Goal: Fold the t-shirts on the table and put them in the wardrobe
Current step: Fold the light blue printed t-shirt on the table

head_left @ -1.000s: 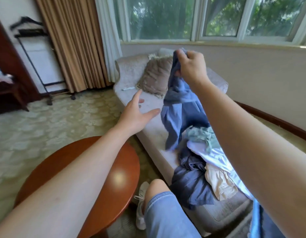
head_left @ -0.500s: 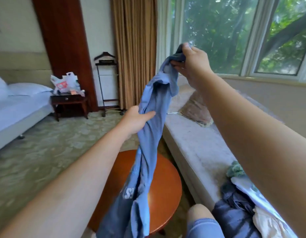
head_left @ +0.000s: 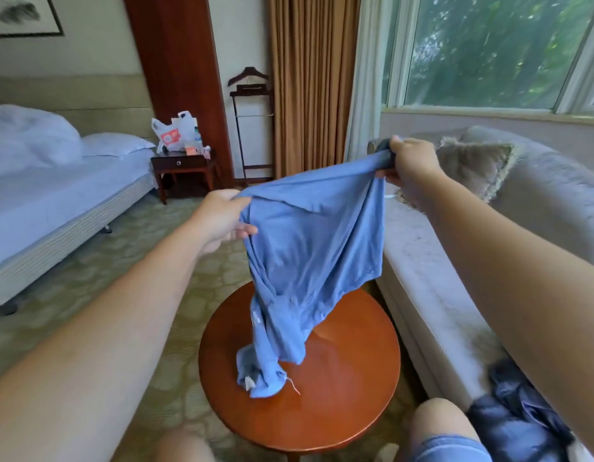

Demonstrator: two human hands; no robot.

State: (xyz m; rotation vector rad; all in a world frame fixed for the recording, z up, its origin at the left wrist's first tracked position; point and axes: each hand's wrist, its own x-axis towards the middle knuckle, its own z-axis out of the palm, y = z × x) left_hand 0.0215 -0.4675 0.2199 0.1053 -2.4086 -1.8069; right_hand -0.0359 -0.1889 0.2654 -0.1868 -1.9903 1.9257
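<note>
I hold a light blue t-shirt [head_left: 309, 241] stretched between both hands above the round wooden table [head_left: 349, 395]. My left hand [head_left: 222, 218] grips its upper left edge. Its upper right edge, which has a darker trim, is pinched in my right hand [head_left: 410, 165], held slightly higher. The shirt hangs twisted, and its lower end rests bunched on the tabletop. A dark blue garment [head_left: 515, 418] lies on the sofa at the lower right.
A grey sofa [head_left: 432, 295] with a cushion [head_left: 475, 168] runs along the window on the right. A bed [head_left: 55, 201] stands at the left, a nightstand [head_left: 184, 168] with plastic bags beyond it, and a valet stand [head_left: 252, 128] by the curtain. My knees show at the bottom.
The view swung from the sofa to the table. My left hand took hold of the shirt, and both hands spread it apart and lowered it until its end touched the tabletop.
</note>
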